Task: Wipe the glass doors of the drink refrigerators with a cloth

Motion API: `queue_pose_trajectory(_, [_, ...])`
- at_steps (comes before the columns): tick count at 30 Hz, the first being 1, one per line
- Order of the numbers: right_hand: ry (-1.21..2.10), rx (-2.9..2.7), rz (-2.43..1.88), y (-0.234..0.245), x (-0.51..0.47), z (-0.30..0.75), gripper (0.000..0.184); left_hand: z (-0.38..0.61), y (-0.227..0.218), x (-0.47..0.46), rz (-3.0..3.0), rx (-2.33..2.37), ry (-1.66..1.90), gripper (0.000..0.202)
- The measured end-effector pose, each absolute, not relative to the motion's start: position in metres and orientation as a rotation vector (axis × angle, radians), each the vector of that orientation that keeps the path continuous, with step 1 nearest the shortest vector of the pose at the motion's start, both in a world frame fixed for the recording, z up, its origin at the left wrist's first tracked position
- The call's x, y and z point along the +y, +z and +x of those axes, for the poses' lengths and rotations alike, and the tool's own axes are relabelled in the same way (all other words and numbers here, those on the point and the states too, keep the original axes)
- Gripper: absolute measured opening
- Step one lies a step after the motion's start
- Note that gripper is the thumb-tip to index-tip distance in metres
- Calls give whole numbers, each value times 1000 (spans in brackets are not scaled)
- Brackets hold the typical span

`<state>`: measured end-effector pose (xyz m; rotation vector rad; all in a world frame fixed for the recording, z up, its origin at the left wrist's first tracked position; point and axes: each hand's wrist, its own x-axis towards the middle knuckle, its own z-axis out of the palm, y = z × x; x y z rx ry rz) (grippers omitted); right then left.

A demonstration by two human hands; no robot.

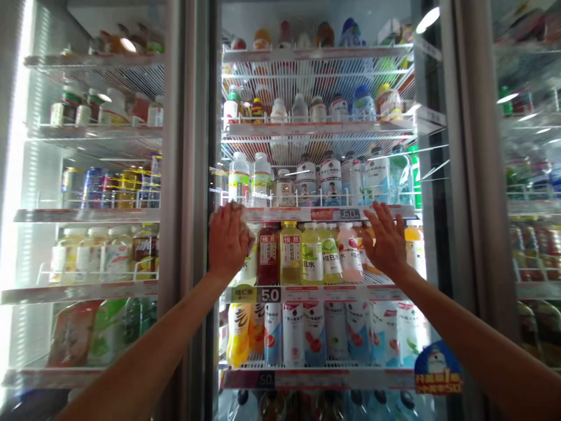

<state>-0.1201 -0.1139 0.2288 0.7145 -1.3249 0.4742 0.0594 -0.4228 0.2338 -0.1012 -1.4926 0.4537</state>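
Both my arms reach forward to a glass-fronted drinks cooler. My left hand is at the left side of the middle door, pressing down a crumpled white cloth whose edges stick out around the fingers. On the right, my right hand is raised with its fingers spread and nothing visible in it. It appears to rest on or just before the glass; contact cannot be made out. Behind the hands stand bottles, among them a dark red bottle and a yellow-green bottle.
Metal door frames run upright on both sides of the middle door. Shelves with price strips carry several rows of bottles. A blue round sticker is low on the right. Light reflections streak the glass.
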Motion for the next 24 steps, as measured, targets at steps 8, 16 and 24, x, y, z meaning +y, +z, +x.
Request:
queue_pose_trajectory(8, [458, -1324, 706, 229, -115, -119, 53, 58, 218, -420, -331, -1604, 656, 60])
queue_pose_trajectory(16, [475, -1324, 714, 227, -115, -122, 54, 65, 219, -417, -696, -1739, 929, 62])
queue_pose_trajectory(24, [492, -1332, 708, 226, -115, -122, 52, 68, 243, -430, -435, -1623, 767, 63])
